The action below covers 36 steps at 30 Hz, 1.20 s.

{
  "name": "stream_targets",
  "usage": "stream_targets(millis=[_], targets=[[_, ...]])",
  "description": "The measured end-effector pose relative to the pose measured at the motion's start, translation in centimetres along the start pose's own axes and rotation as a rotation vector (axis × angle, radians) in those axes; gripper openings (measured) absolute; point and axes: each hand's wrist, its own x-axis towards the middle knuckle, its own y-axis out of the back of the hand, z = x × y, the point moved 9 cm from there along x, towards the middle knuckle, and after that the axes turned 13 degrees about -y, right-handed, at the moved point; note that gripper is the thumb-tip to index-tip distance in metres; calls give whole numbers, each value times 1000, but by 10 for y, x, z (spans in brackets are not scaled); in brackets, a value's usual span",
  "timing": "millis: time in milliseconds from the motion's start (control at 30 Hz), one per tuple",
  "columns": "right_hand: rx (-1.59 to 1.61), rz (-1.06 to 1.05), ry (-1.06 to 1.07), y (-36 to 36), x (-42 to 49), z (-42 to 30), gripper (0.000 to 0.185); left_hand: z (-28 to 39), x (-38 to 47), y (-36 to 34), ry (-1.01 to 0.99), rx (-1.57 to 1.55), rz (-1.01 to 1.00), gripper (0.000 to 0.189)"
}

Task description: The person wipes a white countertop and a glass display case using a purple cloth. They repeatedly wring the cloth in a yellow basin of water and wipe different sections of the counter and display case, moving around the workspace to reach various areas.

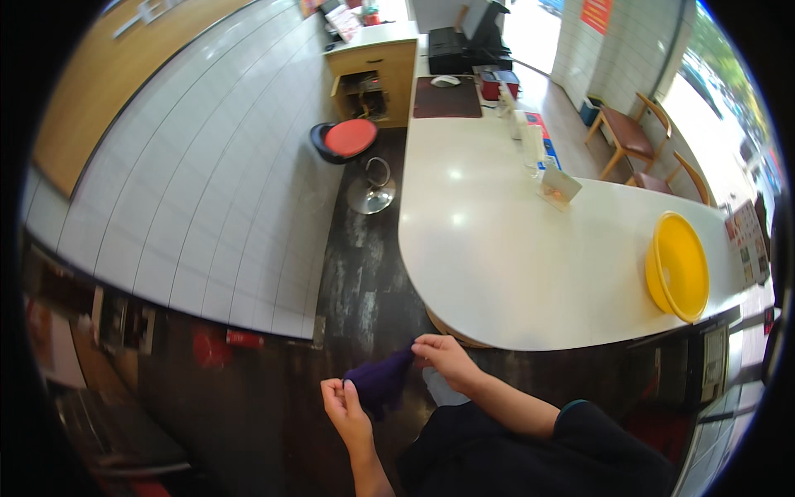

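A dark purple cloth [380,380] hangs between my two hands over the dark floor, near the rounded end of the white counter. My left hand [345,404] pinches one end of it between thumb and fingers. The opposite end is gripped by the fingertips of my right hand [444,359], which is a little higher and closer to the counter. Between the hands the cloth sags, its lower edge loose.
The white counter [472,261] curves ahead, with a yellow plastic basin [680,267] at its right. Farther along are a small card stand [561,186], a dark mat [447,99] and a black machine [456,50]. A red-seated stool [351,138] stands by the tiled wall [205,180].
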Motion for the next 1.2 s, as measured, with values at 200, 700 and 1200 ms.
stream_targets(millis=[200, 700, 1200], targets=[[-222, 422, 414, 69, 11, -162, 17, -12, 133, -137, 80, -254, -255, 15], [-602, 1099, 95, 159, 25, -110, 54, -121, 171, -307, -214, 173, -979, 26], [-506, 2004, 285, 198, 48, -177, 37, -219, 24, -441, 1642, -653, -1333, 46]])
